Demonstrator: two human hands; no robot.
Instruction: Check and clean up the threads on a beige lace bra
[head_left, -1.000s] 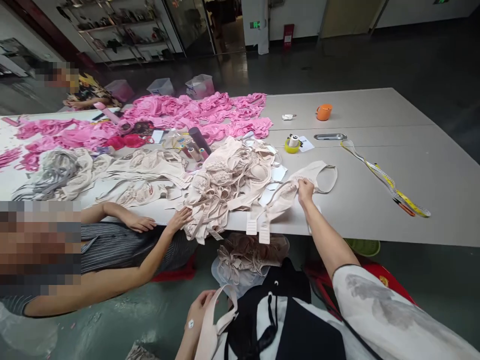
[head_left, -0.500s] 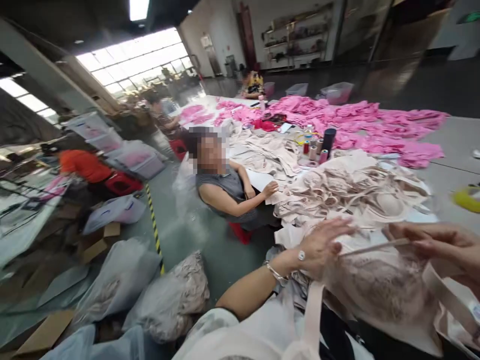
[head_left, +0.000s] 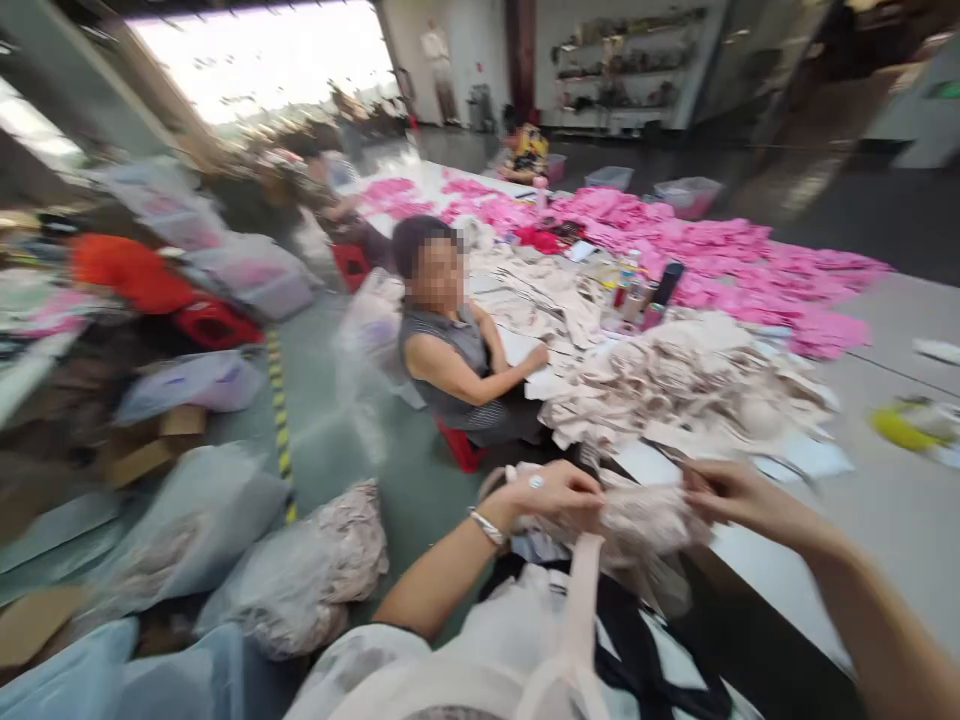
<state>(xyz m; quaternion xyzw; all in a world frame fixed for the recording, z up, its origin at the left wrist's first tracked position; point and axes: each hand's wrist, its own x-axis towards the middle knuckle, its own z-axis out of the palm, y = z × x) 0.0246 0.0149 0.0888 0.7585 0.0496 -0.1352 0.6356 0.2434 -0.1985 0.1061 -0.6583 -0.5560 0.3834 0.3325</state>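
Observation:
A beige lace bra (head_left: 649, 518) is stretched between my two hands above my lap, blurred by motion. My left hand (head_left: 559, 495), with a bracelet at the wrist, is closed on its left side, fingertips pinched together. On the other side my right hand (head_left: 724, 495) pinches the fabric between thumb and fingers. A thin dark strip beside the right fingertips is too blurred to identify. Across my lap lies another beige bra with a pale strap (head_left: 583, 600). Just beyond my hands, a heap of beige bras (head_left: 675, 385) covers part of the table (head_left: 900, 345).
A co-worker (head_left: 457, 350) sits at the table's left side. Pink garments (head_left: 720, 250) spread behind the beige heap, with thread spools (head_left: 634, 300) between. Yellow tape (head_left: 904, 425) lies at right. Filled plastic bags (head_left: 307, 580) stand on the floor at left.
My left hand has gone from spread fingers to a pinch on the bra. My right hand has moved left, and the bra is bunched smaller between them. The camera view has shifted.

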